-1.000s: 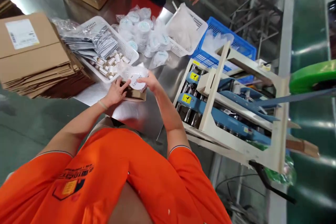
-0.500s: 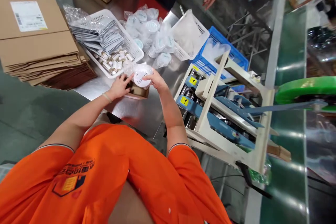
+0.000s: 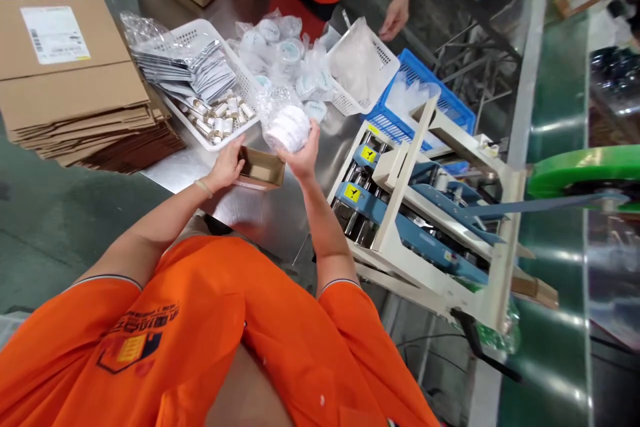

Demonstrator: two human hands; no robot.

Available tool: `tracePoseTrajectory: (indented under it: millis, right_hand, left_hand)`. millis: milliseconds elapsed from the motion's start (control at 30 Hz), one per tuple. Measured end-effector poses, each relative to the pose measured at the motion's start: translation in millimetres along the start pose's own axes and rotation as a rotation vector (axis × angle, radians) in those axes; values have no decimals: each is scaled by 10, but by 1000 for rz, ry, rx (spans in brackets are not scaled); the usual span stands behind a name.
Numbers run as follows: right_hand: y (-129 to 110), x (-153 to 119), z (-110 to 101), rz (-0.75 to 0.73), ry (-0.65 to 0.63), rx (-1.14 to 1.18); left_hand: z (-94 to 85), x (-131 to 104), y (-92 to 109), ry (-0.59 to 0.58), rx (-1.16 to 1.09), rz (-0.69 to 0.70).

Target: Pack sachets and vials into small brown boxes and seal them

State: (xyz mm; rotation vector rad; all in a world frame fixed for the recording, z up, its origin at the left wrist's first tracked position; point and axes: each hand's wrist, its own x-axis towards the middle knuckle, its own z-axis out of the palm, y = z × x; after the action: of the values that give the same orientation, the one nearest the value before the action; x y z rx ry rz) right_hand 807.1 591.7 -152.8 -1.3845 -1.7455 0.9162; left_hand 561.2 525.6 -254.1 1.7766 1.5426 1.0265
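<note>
In my right hand (image 3: 303, 152) is a white round tub (image 3: 289, 128) in clear plastic wrap, tilted and raised above the table. Its fingers curl round the tub's right side. A small open cardboard box (image 3: 259, 170) stands on the metal table below and to the left of the tub. My left hand (image 3: 227, 163) grips the box's left end, with the fingertips at its rim. Just beyond the box is a white basket (image 3: 200, 137) with small glass vials (image 3: 223, 119) and grey flat packets (image 3: 207, 70).
Wrapped tubs (image 3: 290, 50) are heaped behind. A white basket (image 3: 370, 73), a blue crate (image 3: 450, 103) and a roller machine (image 3: 390, 207) stand to the right. Flattened cartons (image 3: 65, 90) are stacked at left. A co-worker's hand (image 3: 395, 17) is near the white basket.
My right hand has lifted the wrapped tub up and right, away from the box, and turned it. My left hand has moved off the wrap onto the box's end. The co-worker's hand has come lower.
</note>
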Motion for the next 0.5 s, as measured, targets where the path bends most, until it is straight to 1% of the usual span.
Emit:
tracePoseTrajectory:
  millis: [33, 67, 100, 133, 200, 233, 300, 367, 433, 500]
  right_hand:
    - [17, -115, -7, -122, 35, -132]
    - [39, -223, -3, -222, 7, -249]
    - [66, -312, 13, -295, -82, -338]
    - [93, -374, 39, -339, -219, -392]
    - [134, -404, 105, -366, -475, -428]
    - [141, -377, 139, -361, -562, -439]
    - [114, -288, 198, -334, -661, -500]
    - [41, -228, 243, -302, -687, -618]
    - [-42, -251, 293, -273, -637, -731]
    - [-89, -337, 365, -264, -579, -780]
  left_hand:
    - [48, -7, -78, 100, -116, -8]
    - [93, -13, -139, 192, -215, -25]
    - [131, -18, -182, 266, -291, -47]
    - [162, -20, -206, 315, -342, -67]
    - [200, -16, -215, 342, -386, -83]
    - [207, -12, -208, 337, -390, -82]
    - [203, -2, -186, 321, -392, -80]
    - [183, 2, -168, 310, -388, -82]
    - [162, -4, -158, 296, -379, -79]
    - [151, -16, -152, 279, -369, -70]
